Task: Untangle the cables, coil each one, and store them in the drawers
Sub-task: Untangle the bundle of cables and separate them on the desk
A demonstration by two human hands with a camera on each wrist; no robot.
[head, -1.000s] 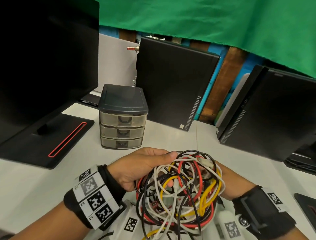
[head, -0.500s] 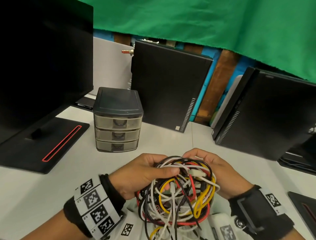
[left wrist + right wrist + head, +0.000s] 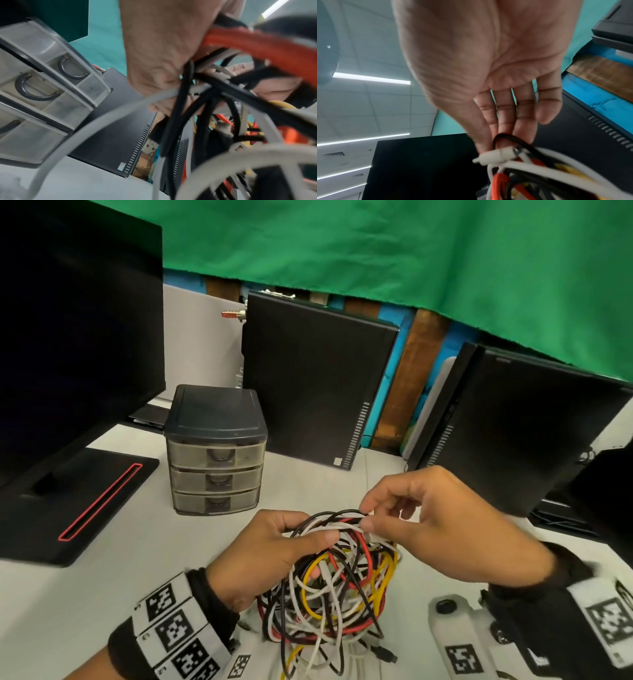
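Observation:
A tangled bundle of white, black, red and yellow cables (image 3: pixel 335 587) hangs above the white table (image 3: pixel 68 604) in front of me. My left hand (image 3: pixel 274 546) grips the top of the bundle (image 3: pixel 202 86), thumb over the strands. My right hand (image 3: pixel 373 517) pinches a white cable end at the bundle's upper right; the right wrist view shows a white connector (image 3: pixel 494 157) at its fingertips. The small drawer unit (image 3: pixel 215 450), dark lid and three shut translucent drawers, stands behind and left of my hands.
A black monitor (image 3: pixel 68 330) on a base with a red line (image 3: pixel 99 501) fills the left. Two black computer cases (image 3: pixel 315 378) (image 3: pixel 520 426) lean against the back wall. A green cloth (image 3: pixel 376 251) hangs above.
My right hand came out from behind the bundle, rose to its top and now pinches a white cable end. The left hand kept its grip. The view has shifted a little.

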